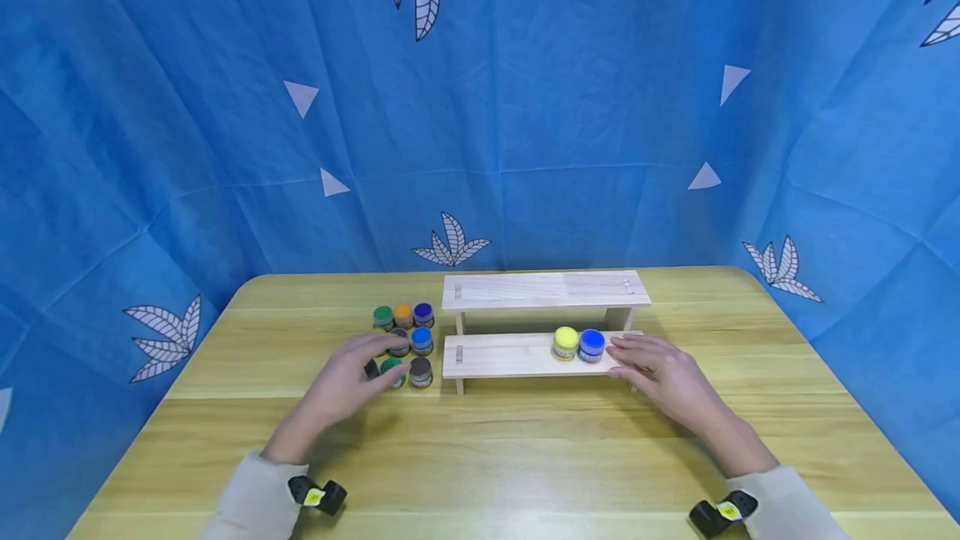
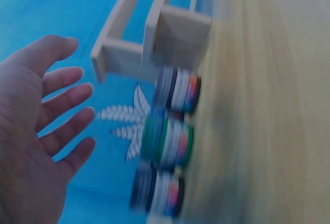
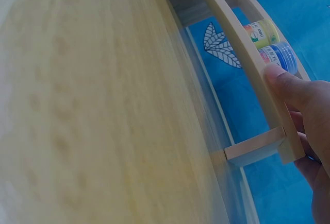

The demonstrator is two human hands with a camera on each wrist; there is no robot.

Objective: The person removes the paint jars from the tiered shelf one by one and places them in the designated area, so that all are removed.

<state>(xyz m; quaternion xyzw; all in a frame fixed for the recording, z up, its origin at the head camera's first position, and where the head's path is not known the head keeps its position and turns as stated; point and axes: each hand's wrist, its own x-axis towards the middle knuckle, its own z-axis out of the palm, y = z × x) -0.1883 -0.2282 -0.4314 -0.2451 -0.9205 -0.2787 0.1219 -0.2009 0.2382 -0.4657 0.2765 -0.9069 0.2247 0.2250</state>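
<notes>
A yellow-lidded paint jar (image 1: 566, 343) and a blue-lidded paint jar (image 1: 592, 346) stand side by side on the lower tier of a small wooden shelf (image 1: 498, 354). My right hand (image 1: 670, 373) is at that tier's right end, fingers loosely bent beside the blue jar. In the right wrist view its thumb (image 3: 282, 82) lies by the tier's front edge, close to the blue jar; whether it touches is unclear. Over a cluster of paint jars left of the shelf, my left hand (image 1: 347, 380) hovers with spread fingers, holding nothing. It partly covers a green jar (image 1: 393, 372) and black ones.
The cluster also has a dark-lidded jar (image 1: 421, 372), another blue jar (image 1: 422, 341), an orange jar (image 1: 403, 315), a purple jar (image 1: 423, 314) and a further green jar (image 1: 383, 317). The shelf's upper tier (image 1: 543, 290) rises behind. Blue patterned cloth (image 1: 570, 132) hangs around the wooden table (image 1: 487, 457).
</notes>
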